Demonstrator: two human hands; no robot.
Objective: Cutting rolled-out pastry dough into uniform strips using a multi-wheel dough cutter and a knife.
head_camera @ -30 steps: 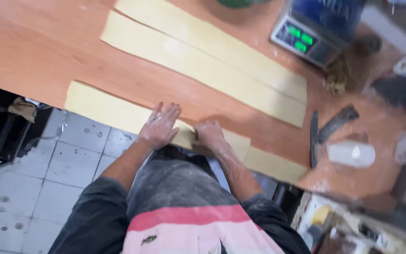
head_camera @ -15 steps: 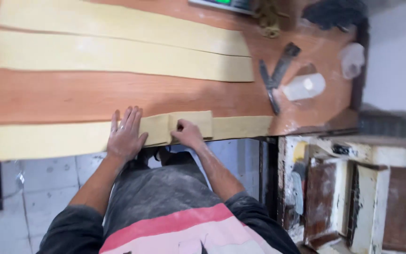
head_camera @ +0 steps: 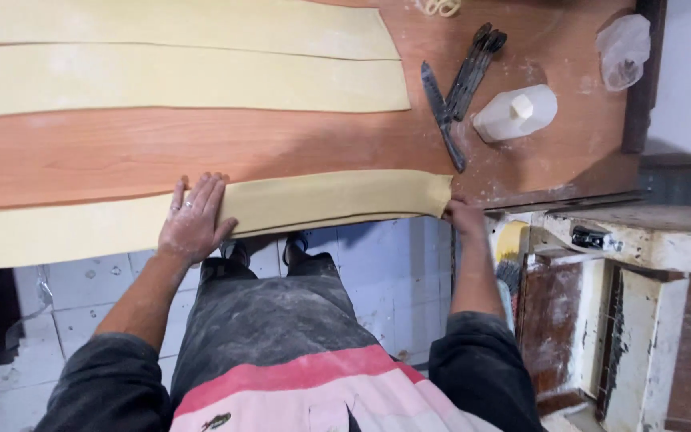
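Two dough strips (head_camera: 177,76) lie flat beyond my hands; third strip (head_camera: 337,202) partly folded. Left hand (head_camera: 193,220) open, pressing; right hand (head_camera: 464,216) gripping its end.

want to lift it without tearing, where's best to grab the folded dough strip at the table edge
Take the dough strip at its right end, from the right, where the right hand grips it. It is long, thin and doubled over, so the left hand should support the fold.

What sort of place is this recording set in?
Probably a small bakery or pasta workshop: long sheets of dough lie on a floured wooden table, the left hand presses a folded dough strip, and knives lie nearby.
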